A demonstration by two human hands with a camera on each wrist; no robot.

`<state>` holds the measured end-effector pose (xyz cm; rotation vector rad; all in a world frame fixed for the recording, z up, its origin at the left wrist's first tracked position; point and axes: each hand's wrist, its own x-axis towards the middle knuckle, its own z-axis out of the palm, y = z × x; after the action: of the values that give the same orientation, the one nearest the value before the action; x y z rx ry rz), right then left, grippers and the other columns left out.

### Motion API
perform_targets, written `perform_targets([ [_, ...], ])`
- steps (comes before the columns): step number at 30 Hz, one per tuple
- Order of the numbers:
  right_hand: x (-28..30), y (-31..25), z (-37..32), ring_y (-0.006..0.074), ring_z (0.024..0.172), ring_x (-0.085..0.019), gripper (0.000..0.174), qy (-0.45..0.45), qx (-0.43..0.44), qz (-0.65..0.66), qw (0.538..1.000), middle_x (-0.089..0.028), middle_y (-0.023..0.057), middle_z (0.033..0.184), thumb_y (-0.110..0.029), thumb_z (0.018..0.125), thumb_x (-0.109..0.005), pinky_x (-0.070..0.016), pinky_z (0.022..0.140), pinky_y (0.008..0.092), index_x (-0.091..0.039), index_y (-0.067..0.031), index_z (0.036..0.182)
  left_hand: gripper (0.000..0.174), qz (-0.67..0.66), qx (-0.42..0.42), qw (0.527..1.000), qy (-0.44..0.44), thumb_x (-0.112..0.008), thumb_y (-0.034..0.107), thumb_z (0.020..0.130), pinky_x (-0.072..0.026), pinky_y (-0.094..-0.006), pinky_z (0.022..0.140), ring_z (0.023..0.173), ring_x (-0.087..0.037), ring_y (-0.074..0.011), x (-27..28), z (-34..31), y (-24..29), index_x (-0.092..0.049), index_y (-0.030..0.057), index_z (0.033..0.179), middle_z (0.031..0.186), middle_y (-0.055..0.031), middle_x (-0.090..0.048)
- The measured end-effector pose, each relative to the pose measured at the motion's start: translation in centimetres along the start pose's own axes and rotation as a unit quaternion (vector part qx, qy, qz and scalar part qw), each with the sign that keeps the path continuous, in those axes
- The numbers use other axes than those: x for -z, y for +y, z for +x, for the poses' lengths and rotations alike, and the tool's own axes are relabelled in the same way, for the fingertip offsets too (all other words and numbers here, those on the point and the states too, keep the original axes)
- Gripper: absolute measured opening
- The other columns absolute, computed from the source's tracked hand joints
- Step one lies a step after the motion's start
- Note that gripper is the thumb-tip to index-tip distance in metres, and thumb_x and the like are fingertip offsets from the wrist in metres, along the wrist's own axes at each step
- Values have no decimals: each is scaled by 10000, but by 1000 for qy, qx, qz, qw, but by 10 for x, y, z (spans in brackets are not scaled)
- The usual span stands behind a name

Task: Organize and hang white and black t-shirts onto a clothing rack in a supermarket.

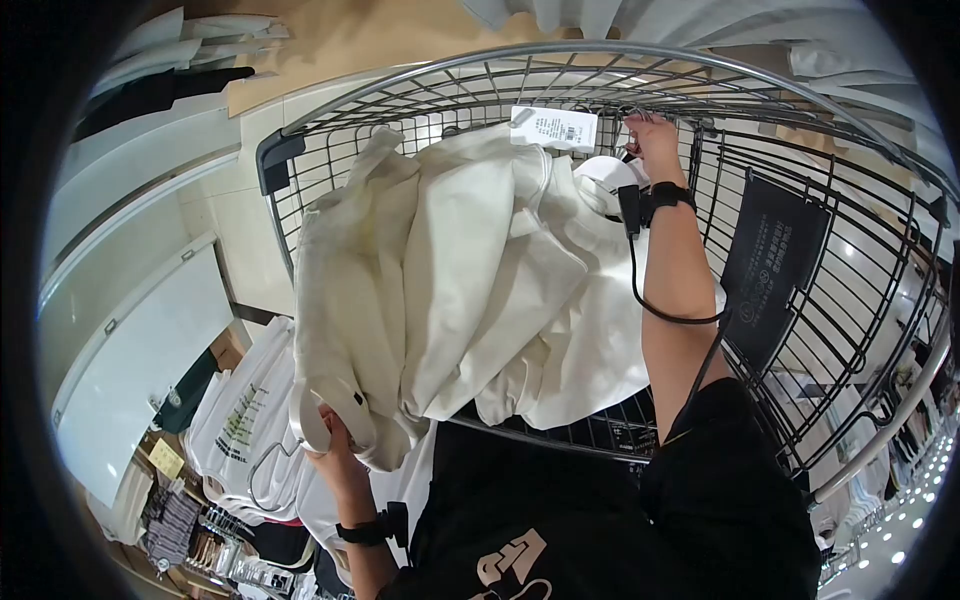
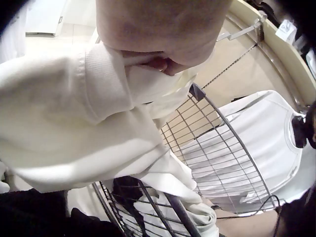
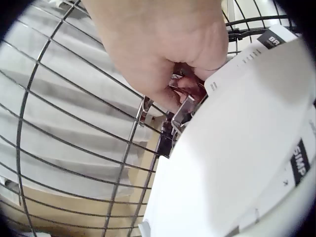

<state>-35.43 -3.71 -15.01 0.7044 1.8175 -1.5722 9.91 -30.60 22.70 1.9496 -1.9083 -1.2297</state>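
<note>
Cream-white garments (image 1: 460,270) lie bunched across the shopping cart's wire basket (image 1: 850,280), their lower edge hanging over its near rim. My left hand (image 1: 338,455) grips a ribbed end of the cloth at the lower left; in the left wrist view that ribbed band (image 2: 106,81) runs up into the hand (image 2: 163,34). At the basket's far side my right hand (image 1: 655,145) pinches metal hanger parts, and the right wrist view shows the fingers (image 3: 185,89) curled round a metal clip (image 3: 183,112). A white paper tag (image 1: 555,128) with a barcode lies beside that hand.
A black panel (image 1: 775,260) with printing hangs on the cart's right side. White shirts (image 1: 245,410) hang on a rack at the lower left, near a white board (image 1: 140,370). Pale garments (image 1: 850,50) hang beyond the cart.
</note>
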Motion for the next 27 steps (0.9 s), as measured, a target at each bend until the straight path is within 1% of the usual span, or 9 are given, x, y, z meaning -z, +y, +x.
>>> perform_targets([
  [4, -20, -15, -17, 159, 516, -495, 172, 86, -3, -15, 996, -580, 44, 685, -62, 748, -757, -416, 467, 295, -628, 2, 842, 110, 12, 5, 1000, 6, -561, 66, 894, -283, -201, 475, 545, -432, -24, 0, 1, -5, -640, 30, 962, 681, 31, -550],
  [9, -20, -21, -14, 164, 484, -496, 178, 38, 8, -85, 996, -649, 104, 673, -91, 730, -770, -409, 447, 287, -660, 49, 718, 103, -7, 8, 1000, 18, -577, 70, 895, -298, -198, 485, 551, -450, -27, -1, -2, -9, -640, 39, 971, 694, 26, -566],
  [11, -26, -27, -10, 153, 497, -524, 190, 73, -13, -256, 964, -680, 113, 709, -121, 732, -768, -426, 453, 268, -685, 51, 734, 104, 2, 11, 1000, 23, -577, 73, 899, -304, -197, 489, 555, -451, -28, -3, -3, -6, -639, 40, 976, 698, 26, -566],
  [17, -20, -6, 21, 147, 532, -618, 112, 24, -7, -217, 976, -698, 74, 711, -124, 700, -781, -469, 459, 283, -716, -32, 692, 99, 22, -9, 1000, 14, -570, 84, 912, -305, -199, 502, 582, -443, -24, -8, -6, -2, -631, 42, 979, 703, 37, -542],
  [19, -22, -9, 15, 261, 769, -695, 267, 88, 54, -389, 916, -723, 103, 855, -298, 656, -792, -551, 699, 344, -731, -59, 756, 96, 20, -8, 1000, 19, -569, 83, 912, -302, -199, 504, 589, -441, -23, -7, -6, -1, -629, 43, 975, 703, 39, -536],
  [22, -27, -9, 10, 334, 899, -673, 264, 118, 99, -423, 893, -707, 164, 910, -265, 681, -753, -532, 818, 386, -721, -34, 804, 90, 20, -4, 1000, 3, -570, 85, 911, -300, -200, 503, 586, -439, -23, -1, -4, -8, -626, 44, 968, 705, 39, -540],
  [25, -34, -10, -4, 363, 908, -665, 255, 191, 148, -388, 890, -695, 200, 915, -231, 690, -720, -525, 837, 390, -713, -21, 833, 93, 4, -30, 999, -15, -571, 85, 909, -297, -197, 497, 567, -431, -24, 0, -1, -10, -626, 41, 969, 703, 38, -545],
  [26, -32, -18, -7, 279, 855, -689, 505, 174, 95, -406, 892, -702, 165, 960, -270, 632, -809, -538, 789, 327, -684, -17, 1050, 95, 13, -24, 1000, -11, -573, 89, 909, -292, -196, 494, 560, -428, -23, 0, 0, -9, -626, 39, 969, 698, 39, -545],
  [27, -30, -13, -3, 279, 855, -689, 505, 176, 96, -403, 893, -702, 165, 960, -270, 632, -809, -538, 789, 327, -684, -17, 1050, 99, 22, -17, 1000, -6, -574, 94, 908, -288, -196, 490, 553, -424, -23, 0, 0, -9, -627, 38, 970, 693, 40, -544],
])
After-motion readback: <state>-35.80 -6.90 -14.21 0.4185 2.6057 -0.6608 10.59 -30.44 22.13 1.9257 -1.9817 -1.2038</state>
